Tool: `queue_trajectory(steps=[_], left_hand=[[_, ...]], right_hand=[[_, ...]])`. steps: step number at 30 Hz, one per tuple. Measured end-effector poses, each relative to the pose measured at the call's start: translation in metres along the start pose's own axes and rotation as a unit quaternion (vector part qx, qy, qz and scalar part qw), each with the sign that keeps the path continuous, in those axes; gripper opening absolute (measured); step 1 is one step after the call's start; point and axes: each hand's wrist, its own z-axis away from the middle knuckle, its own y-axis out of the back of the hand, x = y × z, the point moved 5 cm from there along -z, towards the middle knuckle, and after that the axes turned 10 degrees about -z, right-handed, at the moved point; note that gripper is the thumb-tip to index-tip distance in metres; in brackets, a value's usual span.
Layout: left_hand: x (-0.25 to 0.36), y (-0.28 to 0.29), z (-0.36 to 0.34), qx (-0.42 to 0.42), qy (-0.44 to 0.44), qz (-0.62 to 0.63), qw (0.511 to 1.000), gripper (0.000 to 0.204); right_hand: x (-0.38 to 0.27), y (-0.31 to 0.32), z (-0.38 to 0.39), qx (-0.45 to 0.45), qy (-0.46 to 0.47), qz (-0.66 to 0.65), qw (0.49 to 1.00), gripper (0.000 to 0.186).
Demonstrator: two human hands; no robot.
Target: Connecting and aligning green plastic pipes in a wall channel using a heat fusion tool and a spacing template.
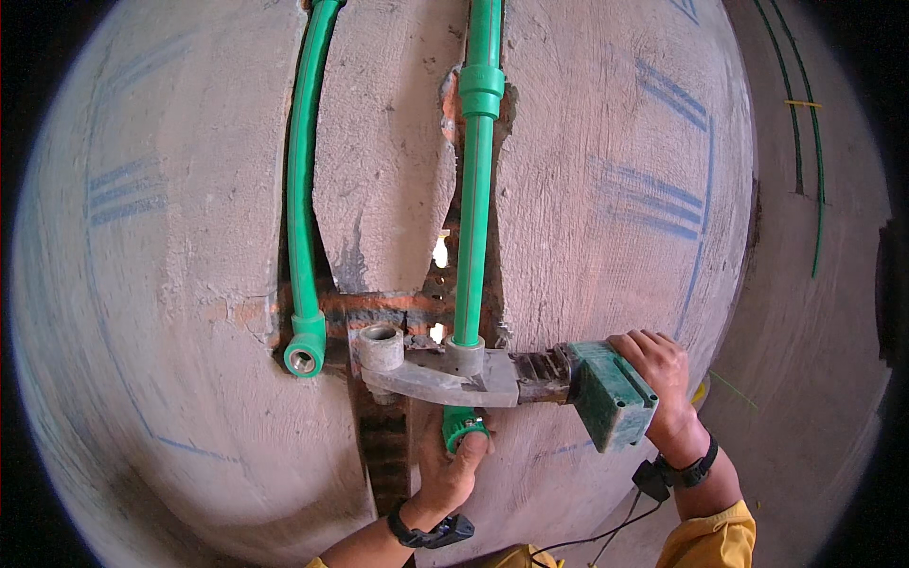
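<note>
My right hand [660, 371] is wrapped round the green housing of a pipe welding iron [615, 396], whose grey heating plate reaches left across the wall. The upright green pipe [474, 227] in the middle has its lower end in the plate's upper socket. Just below the plate, my left hand [451, 475] grips a green elbow fitting [464, 431] with its fingers and thumb. The fitting's upper end meets the underside of the plate; the contact itself is hidden. A second, wider socket [382, 347] on the plate stands unused at its left end.
Left of the tool, another green pipe [303, 189] ends in an elbow [305, 352] with a metal-threaded mouth. Chased channels with broken brick [379, 308] run through the plaster wall [189, 284]. A black cable [601, 538] hangs near my right forearm. Thin dark green lines [797, 123] mark the right side.
</note>
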Motion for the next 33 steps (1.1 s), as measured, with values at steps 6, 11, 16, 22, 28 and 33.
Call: queue_trajectory(steps=[6,11,16,22,28,33], left_hand=[[0.003,-0.004,-0.002,-0.011,-0.011,0.001,1.000,0.057],[0.011,-0.015,-0.007,0.017,-0.069,-0.013,0.997,0.051],[0.003,-0.013,-0.010,0.002,-0.087,-0.021,0.996,0.053],[0.007,-0.016,-0.009,-0.003,-0.075,-0.014,0.997,0.052],[-0.004,-0.003,-0.010,-0.010,-0.107,-0.116,0.987,0.060],[-0.008,-0.003,-0.002,0.023,-0.086,-0.140,0.986,0.063]], right_hand=[[-0.001,0.000,-0.002,0.007,0.001,-0.007,1.000,0.037],[0.003,0.003,-0.003,0.006,-0.007,-0.002,1.000,0.036],[0.001,0.007,-0.007,0.010,0.009,-0.010,1.000,0.036],[0.007,0.002,-0.003,0.010,0.002,-0.005,1.000,0.037],[0.004,-0.001,0.003,0.035,0.027,-0.003,0.999,0.035],[0.001,-0.006,0.004,0.073,0.027,0.013,0.997,0.033]])
